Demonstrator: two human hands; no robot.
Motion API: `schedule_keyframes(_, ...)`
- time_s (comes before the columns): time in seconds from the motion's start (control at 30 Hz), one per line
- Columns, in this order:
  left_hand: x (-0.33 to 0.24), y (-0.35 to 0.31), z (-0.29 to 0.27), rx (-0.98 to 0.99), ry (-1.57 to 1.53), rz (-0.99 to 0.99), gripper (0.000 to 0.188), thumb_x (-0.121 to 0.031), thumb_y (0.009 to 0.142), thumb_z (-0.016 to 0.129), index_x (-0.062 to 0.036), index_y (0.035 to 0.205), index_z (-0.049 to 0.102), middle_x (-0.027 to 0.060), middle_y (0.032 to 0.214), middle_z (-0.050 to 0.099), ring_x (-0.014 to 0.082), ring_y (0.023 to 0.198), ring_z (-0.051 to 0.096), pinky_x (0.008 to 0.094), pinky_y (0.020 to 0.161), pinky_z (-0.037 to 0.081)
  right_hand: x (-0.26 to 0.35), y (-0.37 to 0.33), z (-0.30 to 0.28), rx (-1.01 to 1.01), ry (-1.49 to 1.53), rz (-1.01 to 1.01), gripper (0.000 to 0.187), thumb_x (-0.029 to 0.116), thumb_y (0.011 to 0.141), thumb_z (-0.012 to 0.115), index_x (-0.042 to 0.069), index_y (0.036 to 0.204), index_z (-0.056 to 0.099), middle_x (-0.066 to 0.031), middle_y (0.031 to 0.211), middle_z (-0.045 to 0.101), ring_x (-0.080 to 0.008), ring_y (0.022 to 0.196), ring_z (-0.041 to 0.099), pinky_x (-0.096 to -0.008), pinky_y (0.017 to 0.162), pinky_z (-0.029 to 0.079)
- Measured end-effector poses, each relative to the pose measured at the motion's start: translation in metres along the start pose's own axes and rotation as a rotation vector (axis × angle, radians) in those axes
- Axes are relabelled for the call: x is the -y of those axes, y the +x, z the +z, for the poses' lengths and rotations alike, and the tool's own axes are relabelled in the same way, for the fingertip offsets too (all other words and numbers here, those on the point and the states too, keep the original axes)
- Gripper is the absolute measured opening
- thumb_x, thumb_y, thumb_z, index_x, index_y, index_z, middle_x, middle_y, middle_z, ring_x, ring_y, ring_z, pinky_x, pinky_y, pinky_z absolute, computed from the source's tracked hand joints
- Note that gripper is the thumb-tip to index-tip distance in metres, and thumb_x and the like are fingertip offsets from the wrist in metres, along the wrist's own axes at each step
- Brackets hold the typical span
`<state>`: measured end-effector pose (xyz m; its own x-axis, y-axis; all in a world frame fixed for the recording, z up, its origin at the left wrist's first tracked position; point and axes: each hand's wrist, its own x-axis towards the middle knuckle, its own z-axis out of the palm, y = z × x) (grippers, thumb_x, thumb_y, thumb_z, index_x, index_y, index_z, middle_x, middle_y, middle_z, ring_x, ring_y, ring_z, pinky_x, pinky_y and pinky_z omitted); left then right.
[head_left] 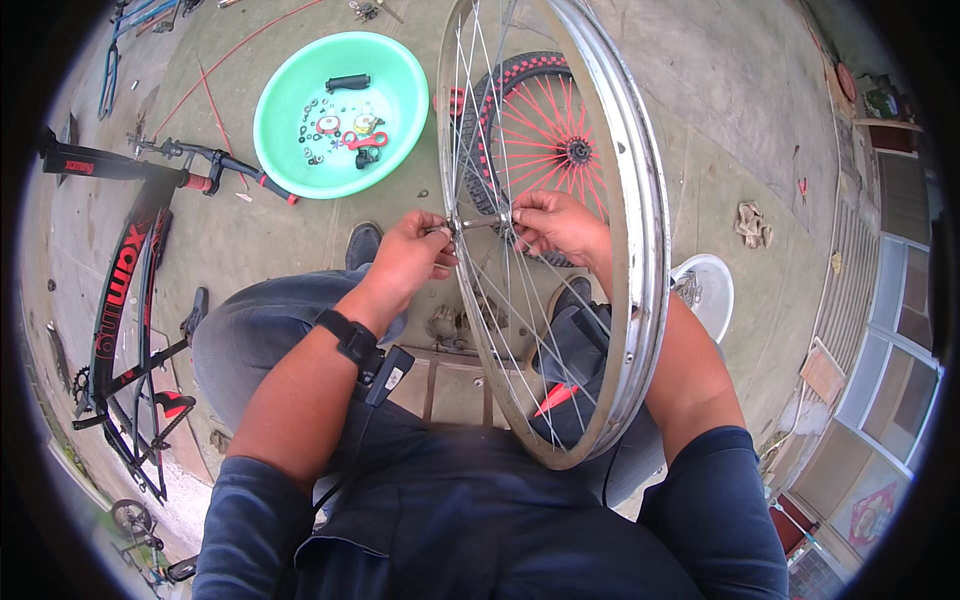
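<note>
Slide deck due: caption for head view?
Left hand and right hand at opposite ends of the hub of a tyreless bicycle wheel, green basin of loose parts beyond.

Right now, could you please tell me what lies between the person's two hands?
The metal hub of the silver wheel lies between the left hand and right hand, as the head view shows.

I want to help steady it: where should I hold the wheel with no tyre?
Probably by its silver rim, from outside at the picture's upper right: its bare, curved edge faces outward there, clear of the left hand and right hand by the hub.
</note>
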<state>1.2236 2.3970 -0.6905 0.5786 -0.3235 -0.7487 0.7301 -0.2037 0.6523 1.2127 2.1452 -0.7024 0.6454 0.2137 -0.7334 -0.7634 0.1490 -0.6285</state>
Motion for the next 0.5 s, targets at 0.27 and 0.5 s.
schedule_keyframes(0.27,0.0029,0.0044,-0.0012,0.015,0.033,0.005,0.032,-0.031,0.100,0.051,-0.0035,0.115,0.051,0.0084,0.095,0.061,0.0175,0.082,0.064,0.0303,0.068,0.052,0.0014,-0.0016,0.0026,-0.030,-0.003,0.042,0.017,0.016,0.097,0.057,0.003,0.108,0.058,-0.0062,0.089,0.064,-0.0158,0.075,0.069,-0.0227,0.055,0.050)
schedule_keyframes(0.5,0.0010,0.0027,-0.0016,-0.003,0.007,-0.008,0.032,-0.034,0.100,0.052,-0.0046,0.114,0.052,0.0071,0.095,0.060,0.0166,0.081,0.063,0.0297,0.067,0.050,0.0063,-0.0046,0.0075,-0.035,-0.066,0.043,0.018,0.016,0.097,0.057,0.003,0.108,0.058,-0.0060,0.087,0.064,-0.0161,0.074,0.069,-0.0230,0.054,0.050)
